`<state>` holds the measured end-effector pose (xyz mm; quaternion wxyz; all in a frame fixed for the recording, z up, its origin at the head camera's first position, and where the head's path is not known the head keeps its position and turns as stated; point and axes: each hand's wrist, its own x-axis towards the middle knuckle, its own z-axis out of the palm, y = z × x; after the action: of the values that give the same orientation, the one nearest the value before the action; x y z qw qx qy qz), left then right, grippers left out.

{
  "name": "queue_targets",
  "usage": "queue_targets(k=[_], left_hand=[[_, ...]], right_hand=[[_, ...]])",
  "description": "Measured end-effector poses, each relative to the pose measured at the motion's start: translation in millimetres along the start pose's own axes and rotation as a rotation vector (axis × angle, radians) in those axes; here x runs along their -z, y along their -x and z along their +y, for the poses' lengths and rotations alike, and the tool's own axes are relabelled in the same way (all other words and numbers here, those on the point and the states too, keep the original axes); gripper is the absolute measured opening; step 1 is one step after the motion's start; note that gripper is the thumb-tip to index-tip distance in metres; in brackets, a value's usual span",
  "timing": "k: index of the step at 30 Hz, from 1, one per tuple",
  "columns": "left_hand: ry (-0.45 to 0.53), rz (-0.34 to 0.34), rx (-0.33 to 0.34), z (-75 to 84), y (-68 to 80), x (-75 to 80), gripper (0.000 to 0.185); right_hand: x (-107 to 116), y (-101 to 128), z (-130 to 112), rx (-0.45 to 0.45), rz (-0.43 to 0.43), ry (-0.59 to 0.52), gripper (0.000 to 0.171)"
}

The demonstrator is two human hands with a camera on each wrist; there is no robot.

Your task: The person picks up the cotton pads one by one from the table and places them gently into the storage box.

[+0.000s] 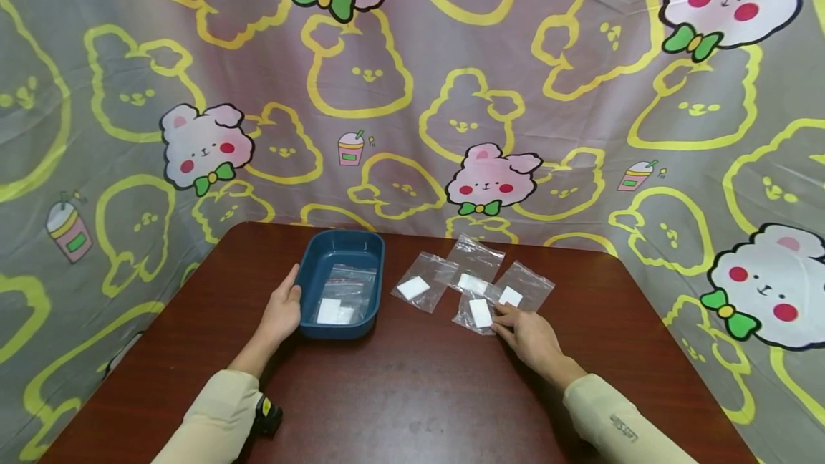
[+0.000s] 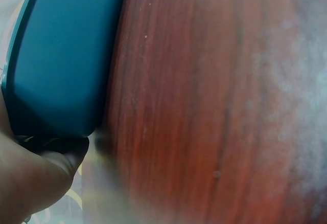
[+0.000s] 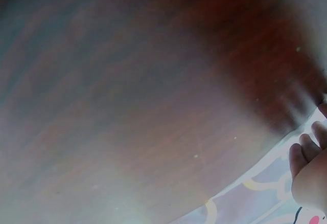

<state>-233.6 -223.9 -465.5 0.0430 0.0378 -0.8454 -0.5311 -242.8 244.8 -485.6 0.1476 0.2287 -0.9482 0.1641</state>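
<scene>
My left hand (image 1: 282,310) holds the blue rectangular tray (image 1: 341,331) by its left wall. The left wrist view shows the thumb (image 2: 61,162) against the tray's end. Inside the tray lie clear zip bags (image 1: 353,279) with white blocks (image 1: 330,310) in them. To the right, my right hand (image 1: 531,341) pinches the edge of a small clear zip bag (image 1: 465,315) containing a white block (image 1: 480,313). In the right wrist view only curled fingers (image 3: 306,150) show at the right edge; the bag is out of that view.
Three more zip bags with white blocks lie close by: one at left (image 1: 414,287), one behind (image 1: 473,283) and one at right (image 1: 511,296). They rest on a dark red-brown wooden table (image 1: 412,392). A cartoon-printed curtain (image 1: 399,127) hangs behind and along both sides.
</scene>
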Motion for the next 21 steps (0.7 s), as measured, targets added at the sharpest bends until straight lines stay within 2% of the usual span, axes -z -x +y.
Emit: queue_targets(k=[21], left_hand=[[-0.005, -0.004, 0.019, -1.5, -2.1, -0.9, 0.055]], right_hand=[[-3.1, -0.9, -1.7, 0.043, 0.105, -0.038, 0.013]])
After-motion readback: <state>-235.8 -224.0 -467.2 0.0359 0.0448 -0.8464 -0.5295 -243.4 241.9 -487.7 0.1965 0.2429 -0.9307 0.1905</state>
